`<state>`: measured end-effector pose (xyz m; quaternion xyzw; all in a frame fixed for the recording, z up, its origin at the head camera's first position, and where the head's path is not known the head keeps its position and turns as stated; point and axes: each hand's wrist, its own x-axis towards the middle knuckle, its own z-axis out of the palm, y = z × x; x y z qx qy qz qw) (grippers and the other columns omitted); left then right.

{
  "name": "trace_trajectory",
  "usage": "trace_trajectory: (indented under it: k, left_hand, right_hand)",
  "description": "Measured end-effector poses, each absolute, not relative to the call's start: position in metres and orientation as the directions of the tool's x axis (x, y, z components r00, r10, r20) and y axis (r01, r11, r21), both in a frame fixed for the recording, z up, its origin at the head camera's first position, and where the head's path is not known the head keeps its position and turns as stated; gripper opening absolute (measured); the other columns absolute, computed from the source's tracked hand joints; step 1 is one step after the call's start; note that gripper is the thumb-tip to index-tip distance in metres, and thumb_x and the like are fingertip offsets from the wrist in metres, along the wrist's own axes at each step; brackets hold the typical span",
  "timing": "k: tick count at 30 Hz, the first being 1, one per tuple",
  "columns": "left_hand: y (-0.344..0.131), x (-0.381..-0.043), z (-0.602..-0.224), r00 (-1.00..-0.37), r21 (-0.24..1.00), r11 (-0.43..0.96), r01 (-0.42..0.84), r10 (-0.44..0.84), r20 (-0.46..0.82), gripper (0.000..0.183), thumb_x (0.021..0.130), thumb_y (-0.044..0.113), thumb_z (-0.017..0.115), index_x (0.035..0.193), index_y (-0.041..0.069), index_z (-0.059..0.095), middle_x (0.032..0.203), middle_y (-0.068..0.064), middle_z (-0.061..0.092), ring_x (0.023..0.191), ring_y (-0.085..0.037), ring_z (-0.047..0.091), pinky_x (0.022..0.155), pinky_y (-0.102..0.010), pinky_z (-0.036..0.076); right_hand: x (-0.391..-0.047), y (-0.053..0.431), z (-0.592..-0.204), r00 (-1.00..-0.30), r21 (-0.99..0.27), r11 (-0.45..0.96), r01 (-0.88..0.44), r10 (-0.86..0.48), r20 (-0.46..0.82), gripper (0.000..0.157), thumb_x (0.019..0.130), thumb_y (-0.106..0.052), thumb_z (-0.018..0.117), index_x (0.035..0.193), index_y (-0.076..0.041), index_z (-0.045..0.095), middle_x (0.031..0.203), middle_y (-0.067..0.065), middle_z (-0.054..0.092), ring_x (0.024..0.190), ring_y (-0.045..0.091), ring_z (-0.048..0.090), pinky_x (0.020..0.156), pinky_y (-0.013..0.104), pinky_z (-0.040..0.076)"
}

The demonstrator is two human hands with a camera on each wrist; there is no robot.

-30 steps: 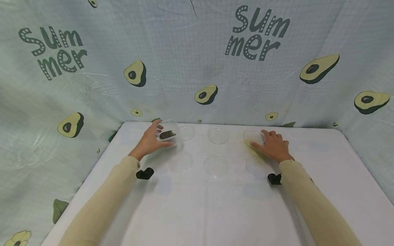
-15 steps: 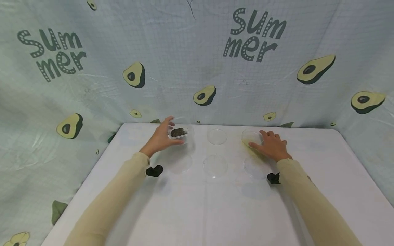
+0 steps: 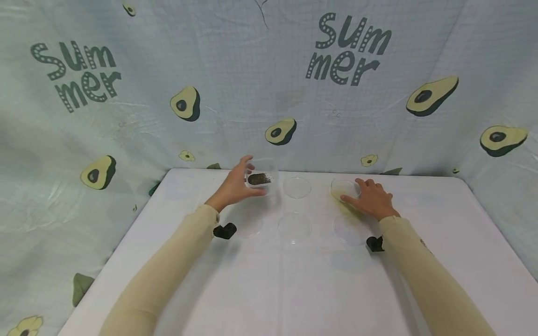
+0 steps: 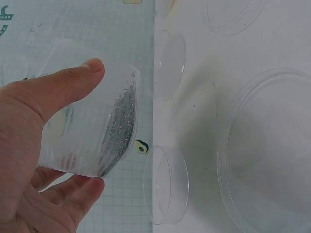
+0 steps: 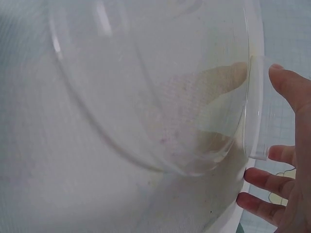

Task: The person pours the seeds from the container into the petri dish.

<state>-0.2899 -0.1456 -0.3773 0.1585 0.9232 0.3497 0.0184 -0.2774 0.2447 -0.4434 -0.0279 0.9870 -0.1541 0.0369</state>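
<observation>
My left hand (image 3: 236,186) grips a clear plastic tub (image 4: 87,131) by its sides, thumb on one side and fingers on the other. Dark fine grains (image 3: 259,179) lie heaped inside, against one wall of the tub in the left wrist view. It is lifted over the back left of the table, in front of a round dish there. At the back right, my right hand (image 3: 371,199) pinches a clear petri dish (image 3: 342,186) between thumb and fingers. That dish stands on the table, with a yellowish tint beside it.
More clear dishes stand in two rows: a back middle dish (image 3: 297,187), then a front left dish (image 3: 248,225), front middle dish (image 3: 294,227) and front right dish (image 3: 350,229). A patterned cloth (image 3: 235,93) hangs behind the white table (image 3: 269,289).
My left hand has carried the tub of dark grains to the right, from the table's back left corner toward the back middle dish. My right hand stays at its dish.
</observation>
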Motion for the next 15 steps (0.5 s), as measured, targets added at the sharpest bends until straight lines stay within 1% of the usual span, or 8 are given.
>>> trace_trajectory:
  k: [7,15]
  left_hand:
    - [-0.1392,-0.2919,-0.38,-0.953,0.667,0.698,0.259,0.295,0.061,0.109,0.07,0.031,0.087,0.152,0.013,0.017,0.144,-0.011,0.046,0.13,-0.031,0.047,0.104,-0.049,0.043]
    - [-0.1344,-0.2933,-0.3809,-0.949,0.669,0.693,0.269,0.311,0.06,0.108,0.071,0.033,0.087,0.152,0.012,0.019,0.145,-0.01,0.044,0.135,-0.029,0.042,0.105,-0.049,0.043]
  right_hand:
    - [-0.2795,0.2465,-0.4456,-0.996,-0.309,0.95,-0.041,-0.065,-0.069,0.094,0.086,-0.072,0.047,0.148,-0.004,0.03,0.142,0.03,0.035,0.129,0.052,0.033,0.09,0.078,0.031]
    - [-0.2802,0.2448,-0.4451,-0.994,-0.301,0.953,-0.038,-0.066,-0.082,0.096,0.085,-0.073,0.048,0.149,-0.004,0.028,0.144,0.029,0.034,0.129,0.052,0.033,0.092,0.08,0.029]
